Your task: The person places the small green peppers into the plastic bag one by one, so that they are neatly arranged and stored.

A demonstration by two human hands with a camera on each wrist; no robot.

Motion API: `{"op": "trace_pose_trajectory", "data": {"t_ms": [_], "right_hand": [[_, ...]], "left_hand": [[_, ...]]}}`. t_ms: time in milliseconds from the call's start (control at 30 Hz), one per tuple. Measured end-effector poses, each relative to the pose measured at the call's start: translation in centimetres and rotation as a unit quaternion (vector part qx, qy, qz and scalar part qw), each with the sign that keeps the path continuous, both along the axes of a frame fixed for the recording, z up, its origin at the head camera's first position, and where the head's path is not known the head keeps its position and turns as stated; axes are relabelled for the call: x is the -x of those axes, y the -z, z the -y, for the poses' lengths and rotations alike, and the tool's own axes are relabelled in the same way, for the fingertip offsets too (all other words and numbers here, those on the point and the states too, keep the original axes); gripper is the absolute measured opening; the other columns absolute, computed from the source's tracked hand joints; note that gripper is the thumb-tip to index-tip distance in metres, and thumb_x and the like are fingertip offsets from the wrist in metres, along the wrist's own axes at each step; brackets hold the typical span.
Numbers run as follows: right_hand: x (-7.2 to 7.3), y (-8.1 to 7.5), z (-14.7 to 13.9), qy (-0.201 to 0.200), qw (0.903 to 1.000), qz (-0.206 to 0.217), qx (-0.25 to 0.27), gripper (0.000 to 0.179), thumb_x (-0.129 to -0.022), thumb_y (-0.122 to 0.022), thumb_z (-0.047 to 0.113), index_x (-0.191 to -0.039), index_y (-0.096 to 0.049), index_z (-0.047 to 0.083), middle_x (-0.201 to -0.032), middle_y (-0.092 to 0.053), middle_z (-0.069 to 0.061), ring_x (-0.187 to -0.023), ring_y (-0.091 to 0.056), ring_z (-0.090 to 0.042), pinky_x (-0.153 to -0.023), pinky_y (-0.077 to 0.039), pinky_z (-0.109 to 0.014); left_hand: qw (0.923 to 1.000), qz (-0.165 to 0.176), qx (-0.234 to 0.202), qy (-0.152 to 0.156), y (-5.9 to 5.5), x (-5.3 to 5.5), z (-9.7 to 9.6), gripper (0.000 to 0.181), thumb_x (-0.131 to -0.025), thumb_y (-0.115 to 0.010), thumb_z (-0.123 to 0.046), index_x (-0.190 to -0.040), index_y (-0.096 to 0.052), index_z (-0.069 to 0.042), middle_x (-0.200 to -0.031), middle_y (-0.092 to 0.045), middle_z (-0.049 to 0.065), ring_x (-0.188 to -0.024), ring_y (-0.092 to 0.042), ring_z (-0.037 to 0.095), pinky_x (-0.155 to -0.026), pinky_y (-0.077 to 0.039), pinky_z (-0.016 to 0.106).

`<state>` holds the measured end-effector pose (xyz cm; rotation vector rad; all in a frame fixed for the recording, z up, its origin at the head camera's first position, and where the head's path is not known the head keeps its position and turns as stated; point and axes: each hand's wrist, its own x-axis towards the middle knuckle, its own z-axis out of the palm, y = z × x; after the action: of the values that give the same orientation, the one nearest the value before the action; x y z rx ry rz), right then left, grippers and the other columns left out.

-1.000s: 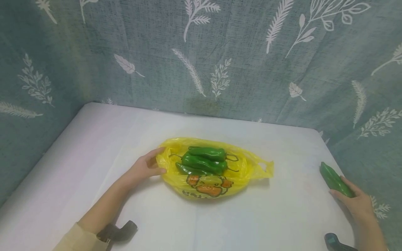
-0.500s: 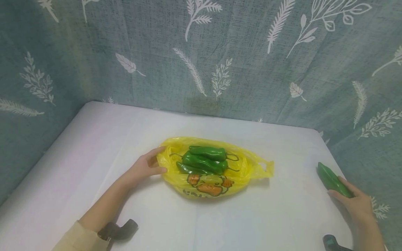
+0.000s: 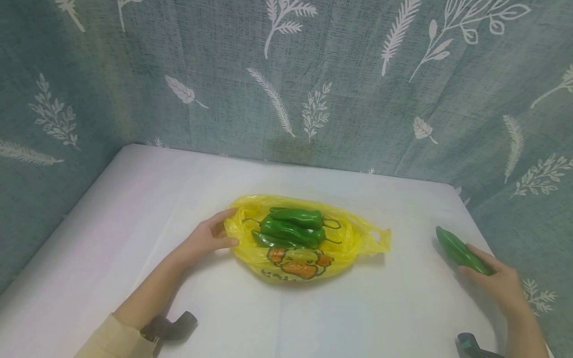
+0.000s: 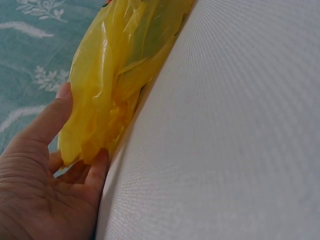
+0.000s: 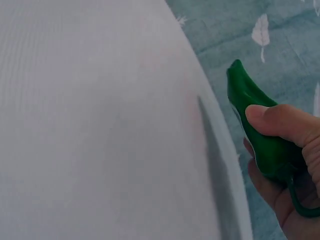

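A yellow plastic bag (image 3: pixel 297 266) with a printed cartoon lies mouth upward on the white table. Inside it several long green peppers (image 3: pixel 291 231) with thin stems lie side by side. My left hand (image 3: pixel 209 236) holds the bag's left end, thumb on the near side and fingers on the far side. Up close in the left wrist view, the fingertips touch the crumpled plastic. Over at the table's right edge, my right hand (image 3: pixel 499 281) grips another green pepper (image 5: pixel 265 142), thumb laid across it, the tip pointing away and the curved stem near the palm.
The white table (image 3: pixel 358 318) has blue-green cloth (image 3: pixel 286 99) with leaf prints hanging behind it and at both sides. One bag handle (image 3: pixel 378 241) stretches out to the right. Dark wrist-worn devices (image 3: pixel 172 327) show by both forearms.
My right hand has moved a little to the left and away from me with the pepper in it. The left hand and the bag stay practically where they were.
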<state>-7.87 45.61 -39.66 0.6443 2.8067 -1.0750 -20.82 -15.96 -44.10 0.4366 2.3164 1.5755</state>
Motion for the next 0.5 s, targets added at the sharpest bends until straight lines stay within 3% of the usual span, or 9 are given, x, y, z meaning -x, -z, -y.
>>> {"op": "trace_pose_trajectory", "data": {"t_ms": [167, 300, 367, 433, 500], "right_hand": [[-0.1, -0.6, 0.5, -0.036, 0.9990, -0.025, 0.001, 0.073, -0.088, -0.065, 0.040, -0.149, -0.026, 0.028, -0.155, -0.014, -0.021, -0.129, -0.018, -0.061, -0.092, -0.029, -0.074], [-0.1, -1.4, 0.9, -0.062, 0.9972, -0.040, -0.011, 0.070, -0.089, -0.064, 0.036, -0.148, -0.028, 0.031, -0.152, -0.021, 0.008, -0.129, -0.024, -0.057, -0.089, -0.040, -0.061], [0.0, -2.0, 1.2, -0.075, 0.9962, -0.042, -0.015, 0.068, -0.089, -0.064, 0.035, -0.148, -0.029, 0.034, -0.145, -0.025, 0.022, -0.136, -0.023, -0.047, -0.089, -0.045, -0.045], [0.1, -2.7, 1.7, -0.086, 0.9947, -0.052, -0.020, 0.067, -0.089, -0.065, 0.034, -0.147, -0.031, 0.034, -0.139, -0.029, 0.028, -0.138, -0.030, -0.025, -0.083, -0.046, -0.025], [0.3, -3.3, 2.2, -0.099, 0.9928, -0.064, -0.022, 0.066, -0.088, -0.066, 0.033, -0.146, -0.034, 0.033, -0.133, -0.033, 0.032, -0.129, -0.035, -0.001, -0.079, -0.043, -0.012]], "left_hand": [[1.0000, 0.000, -0.005, 0.001, -0.1, 0.0, -0.1, 0.085, -0.079, -0.075, -0.029, -0.148, -0.030, -0.009, -0.155, -0.023, 0.016, -0.142, -0.017, 0.038, -0.115, -0.014, 0.056], [1.0000, 0.002, -0.003, 0.002, -0.1, 0.0, -0.1, 0.085, -0.079, -0.075, -0.029, -0.148, -0.029, -0.009, -0.155, -0.023, 0.016, -0.142, -0.016, 0.038, -0.115, -0.014, 0.056], [1.0000, 0.004, -0.001, 0.000, -0.1, -0.1, -0.1, 0.085, -0.079, -0.075, -0.029, -0.148, -0.029, -0.009, -0.155, -0.023, 0.016, -0.142, -0.017, 0.039, -0.115, -0.014, 0.056], [1.0000, 0.006, 0.002, -0.003, -0.1, -0.1, -0.1, 0.086, -0.079, -0.075, -0.030, -0.148, -0.029, -0.010, -0.155, -0.023, 0.016, -0.142, -0.017, 0.039, -0.115, -0.014, 0.056], [0.9999, 0.006, 0.006, -0.004, -0.2, -0.1, -0.1, 0.086, -0.078, -0.075, -0.031, -0.148, -0.029, -0.010, -0.155, -0.023, 0.016, -0.142, -0.017, 0.039, -0.114, -0.014, 0.057]]}}
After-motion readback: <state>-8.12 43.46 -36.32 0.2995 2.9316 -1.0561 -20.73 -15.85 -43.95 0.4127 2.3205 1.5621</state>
